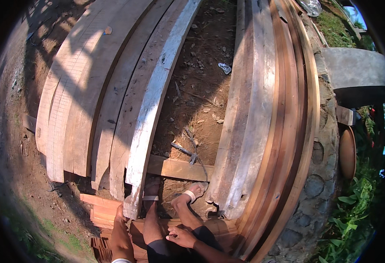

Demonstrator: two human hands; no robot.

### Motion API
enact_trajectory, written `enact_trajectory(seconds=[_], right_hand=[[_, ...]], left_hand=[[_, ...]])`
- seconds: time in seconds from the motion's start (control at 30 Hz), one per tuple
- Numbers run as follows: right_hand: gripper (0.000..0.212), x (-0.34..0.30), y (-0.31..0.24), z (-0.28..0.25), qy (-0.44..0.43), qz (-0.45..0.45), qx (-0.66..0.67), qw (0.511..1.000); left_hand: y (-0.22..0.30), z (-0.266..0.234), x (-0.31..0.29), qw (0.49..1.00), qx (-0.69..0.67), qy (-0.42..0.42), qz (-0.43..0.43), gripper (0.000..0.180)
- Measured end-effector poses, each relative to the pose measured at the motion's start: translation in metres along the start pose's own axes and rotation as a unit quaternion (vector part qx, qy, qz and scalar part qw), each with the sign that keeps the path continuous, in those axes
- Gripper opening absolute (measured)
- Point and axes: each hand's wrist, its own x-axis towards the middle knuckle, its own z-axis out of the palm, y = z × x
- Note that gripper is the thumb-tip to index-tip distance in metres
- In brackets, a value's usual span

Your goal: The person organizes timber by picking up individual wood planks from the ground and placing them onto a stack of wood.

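Observation:
A long weathered plank [150,105] with a white streak runs away from me, its near end sticking out past its neighbours. My left hand [119,213] is at the left side of that near end, closed against its edge; some fingers are hidden. My right hand [182,237] hovers over my legs, with nothing in it. Its fingers are loosely bent and the thumb stands apart. Shorter reddish boards [107,210] lie below my left hand. Another reddish board [218,230] lies beneath my legs.
Wide planks [80,87] lie at the left. More long boards [284,109] are stacked at the right, beside a stone wall [304,219]. Between the groups are bare soil, a crosspiece [179,169], a dark strap [184,150] and a scrap of litter [225,68]. My sandalled foot [196,190] stands near the crosspiece.

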Motion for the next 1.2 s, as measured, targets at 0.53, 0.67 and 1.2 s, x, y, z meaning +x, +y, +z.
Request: enact_trajectory(seconds=[0.53,0.67,1.2], right_hand=[[0.083,0.133,-0.115,0.052,0.257,-0.037,0.122,0.958],[0.082,0.126,-0.134,0.053,0.365,0.015,0.140,0.920],[0.050,-0.049,-0.187,0.033,0.333,-0.076,0.121,0.932]], left_hand=[[-0.018,0.039,-0.101,0.999,0.012,-0.040,0.023,0.042],[-0.032,0.053,-0.126,0.998,-0.005,-0.032,0.050,0.042],[-0.089,0.117,-0.315,0.994,0.040,0.026,0.103,0.037]])
